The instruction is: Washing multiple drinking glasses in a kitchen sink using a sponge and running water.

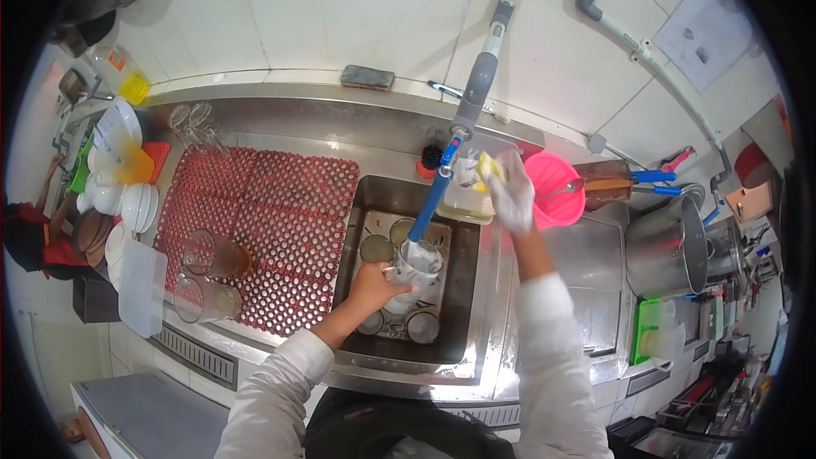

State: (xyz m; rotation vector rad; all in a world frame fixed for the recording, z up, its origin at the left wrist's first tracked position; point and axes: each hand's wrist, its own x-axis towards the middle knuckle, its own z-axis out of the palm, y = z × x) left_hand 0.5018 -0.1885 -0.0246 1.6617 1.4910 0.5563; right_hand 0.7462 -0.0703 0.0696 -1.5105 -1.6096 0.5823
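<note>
My left hand (373, 290) grips the handle of a clear glass mug (417, 268), held under the blue tap nozzle (430, 204) over the steel sink (468, 306). Water appears to run from the nozzle into the mug. Several other glasses, including one round glass (422, 326), stand in the sink. Covered in white suds, my right hand (512, 194) is raised right of the tap, holding a yellow sponge (488, 171). Behind that hand is a clear plastic container (465, 197), partly hidden, and beside it a pink plastic basin (561, 188) with a metal spoon (569, 188).
Two glass mugs (207, 299) lie on the red perforated mat (280, 204) at left. White bowls (137, 207) are stacked farther left, near another person (38, 236). A large steel pot (669, 248) and a green tray (645, 331) are at right.
</note>
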